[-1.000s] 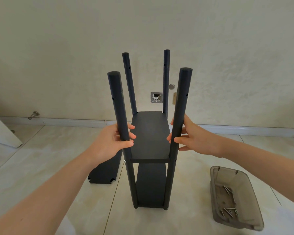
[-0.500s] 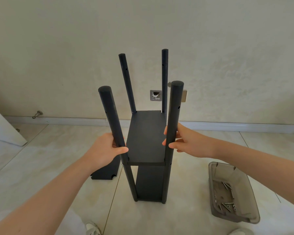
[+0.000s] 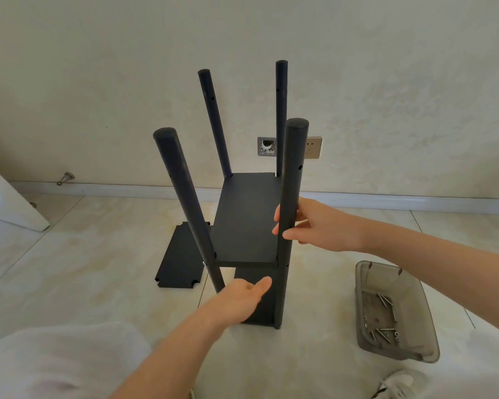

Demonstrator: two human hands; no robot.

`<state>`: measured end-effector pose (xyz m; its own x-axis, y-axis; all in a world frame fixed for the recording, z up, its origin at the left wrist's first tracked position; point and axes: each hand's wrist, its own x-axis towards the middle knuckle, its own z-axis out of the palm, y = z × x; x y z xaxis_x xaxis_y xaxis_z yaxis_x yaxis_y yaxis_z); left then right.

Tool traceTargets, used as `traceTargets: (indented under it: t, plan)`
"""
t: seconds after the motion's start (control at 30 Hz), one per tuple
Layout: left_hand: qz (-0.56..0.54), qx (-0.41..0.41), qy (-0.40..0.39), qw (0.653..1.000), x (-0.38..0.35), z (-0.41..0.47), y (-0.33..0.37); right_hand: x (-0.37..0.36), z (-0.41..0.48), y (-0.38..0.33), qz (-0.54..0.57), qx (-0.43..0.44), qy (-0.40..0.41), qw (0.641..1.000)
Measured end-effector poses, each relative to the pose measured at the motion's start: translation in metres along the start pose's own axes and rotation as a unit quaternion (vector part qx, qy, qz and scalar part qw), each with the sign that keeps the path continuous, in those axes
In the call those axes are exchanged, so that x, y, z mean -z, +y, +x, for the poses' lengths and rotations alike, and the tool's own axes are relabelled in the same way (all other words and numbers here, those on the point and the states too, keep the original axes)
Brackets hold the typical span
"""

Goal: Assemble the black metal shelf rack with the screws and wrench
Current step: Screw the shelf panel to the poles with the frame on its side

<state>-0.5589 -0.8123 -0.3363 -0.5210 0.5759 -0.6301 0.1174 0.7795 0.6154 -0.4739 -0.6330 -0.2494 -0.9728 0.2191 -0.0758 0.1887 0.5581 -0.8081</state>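
Observation:
The black shelf rack (image 3: 245, 223) stands upright on the tiled floor, with four round posts and two shelf boards fitted, one low and one at mid height. My right hand (image 3: 308, 226) grips the near right post (image 3: 291, 180) just above the mid shelf. My left hand (image 3: 242, 298) hovers free in front of the lower part of the rack, fingers relaxed, holding nothing. A loose black shelf board (image 3: 182, 257) lies flat on the floor left of the rack. Screws (image 3: 383, 318) lie in a grey plastic tray (image 3: 401, 349) at the right. No wrench is visible.
A wall with a socket plate (image 3: 313, 146) and an open outlet box (image 3: 267, 146) is right behind the rack. A white door (image 3: 9, 205) and a doorstop (image 3: 65, 178) are at the left. My white-clad knee (image 3: 55, 361) and a shoe (image 3: 395, 384) fill the bottom edge.
My left hand let go of the near left post and dropped lower, in front of the rack. The right hand kept its grip. The view pulled back and higher.

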Motion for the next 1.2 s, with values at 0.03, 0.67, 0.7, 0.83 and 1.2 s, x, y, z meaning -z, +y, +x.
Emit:
traceTargets:
  t: [0.03,0.67,0.7,0.83,1.2]
  plan:
    - [-0.034,0.005,0.003,0.999,-0.006,0.007,-0.002,-0.001,0.0,0.0,0.003,0.001,0.005,1.0]
    - [-0.485,-0.061,-0.005,0.872,-0.042,0.061,-0.009,-0.004,-0.002,0.001,-0.015,0.004,0.021,1.0]
    - [-0.492,-0.056,-0.004,0.869,-0.042,0.061,-0.01,-0.004,-0.001,0.001,-0.016,0.005,0.019,1.0]
    - [-0.508,-0.049,-0.016,0.86,-0.042,0.06,-0.009,-0.004,-0.002,0.001,-0.01,0.007,0.016,1.0]
    - [-0.436,-0.076,0.027,0.896,-0.038,0.068,-0.011,-0.002,-0.004,0.034,-0.02,-0.077,0.013,0.997]
